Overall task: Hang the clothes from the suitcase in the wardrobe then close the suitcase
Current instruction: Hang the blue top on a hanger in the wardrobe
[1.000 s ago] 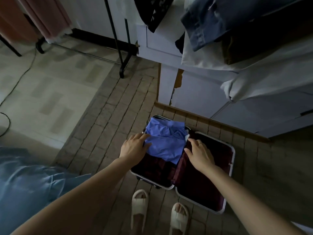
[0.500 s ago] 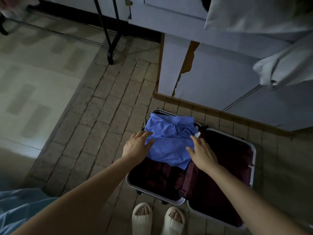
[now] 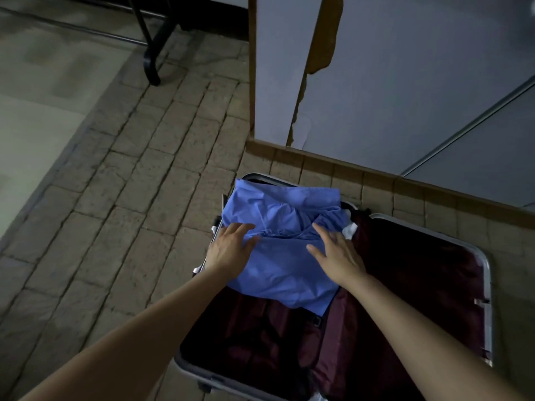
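- Closest to me, both my bare forearms reach forward and down over the open suitcase [image 3: 489,285], which lies flat on the floor with its two halves spread, silver rim showing and dark maroon lining inside.
- My left hand [image 3: 228,247] lies on the left edge of the blue shirt [image 3: 278,264], fingers straight and loosely spread, pressing flat on the cloth rather than gripping it.
- My right hand [image 3: 337,253] lies on the right side of the same shirt, fingers straight and spread wide, palm down on the fabric.
- That shirt lies crumpled in the far part of the suitcase's left half, its far edge draped over the rim; a small white scrap [image 3: 350,230] shows just beside its right edge, and I cannot tell what it is.
- Around the suitcase lies a brick-patterned floor [image 3: 139,198], giving way to a paler floor covering [image 3: 43,91] on the left.
- Just beyond the suitcase stands a pale grey wardrobe [image 3: 390,82] with a brown base strip and a torn patch of brown on its front.
- Farthest off, at upper left, a black rack foot [image 3: 152,65] rests on the floor.
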